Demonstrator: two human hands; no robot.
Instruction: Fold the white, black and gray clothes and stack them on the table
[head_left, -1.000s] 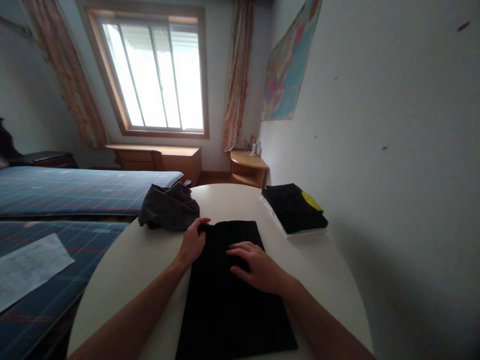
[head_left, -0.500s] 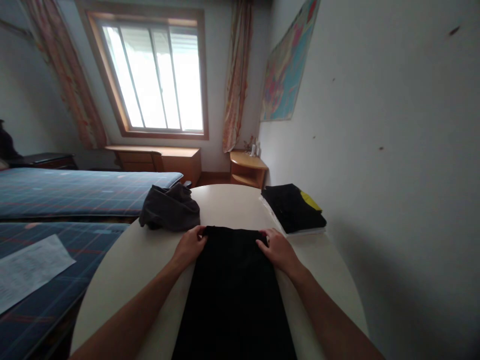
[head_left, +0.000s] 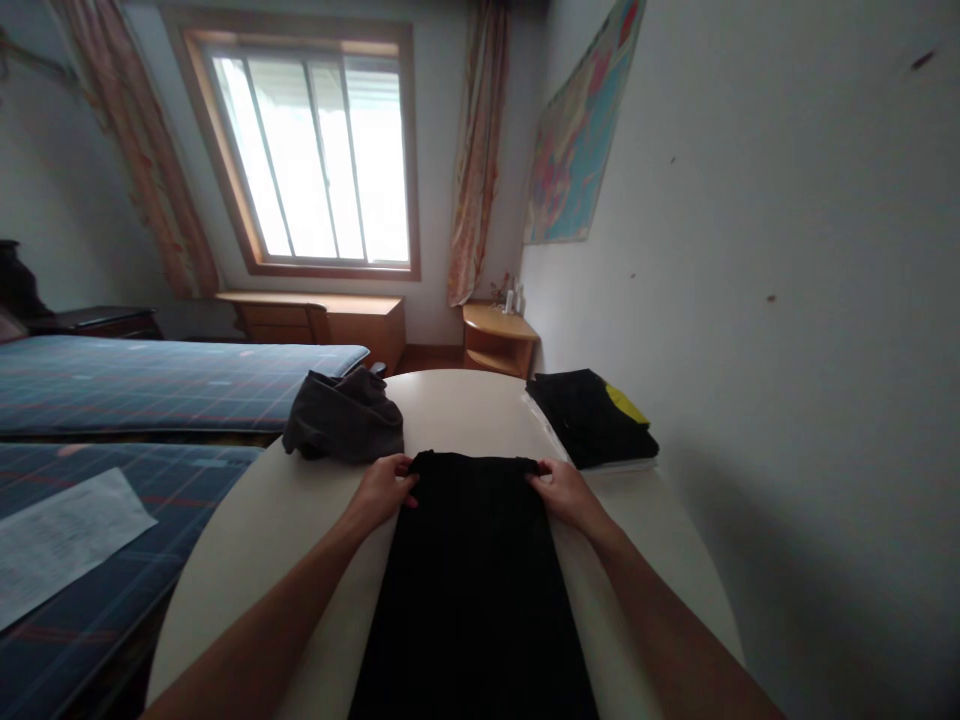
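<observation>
A long black garment (head_left: 472, 580) lies lengthwise on the pale round table (head_left: 300, 560), its near end running out of the bottom of the view. It could be trousers, but the dark cloth hides its details. My left hand (head_left: 384, 490) pinches the far left corner between thumb and fingers. At the far right corner, my right hand (head_left: 568, 492) grips the edge in the same way. The far edge is drawn fairly straight between both hands, with small puckers near the corners.
A crumpled dark grey cloth (head_left: 345, 415) sits beyond my left hand. Folded black clothes with a yellow patch (head_left: 592, 415) rest at the table's right edge, against the white wall (head_left: 787, 400). Left of the table are blue plaid mattresses (head_left: 180, 380) and a printed sheet (head_left: 75, 540).
My right hand has moved slightly right and its fingers have closed in on the corner. The garment's far edge has shifted a little right; my left hand keeps its hold.
</observation>
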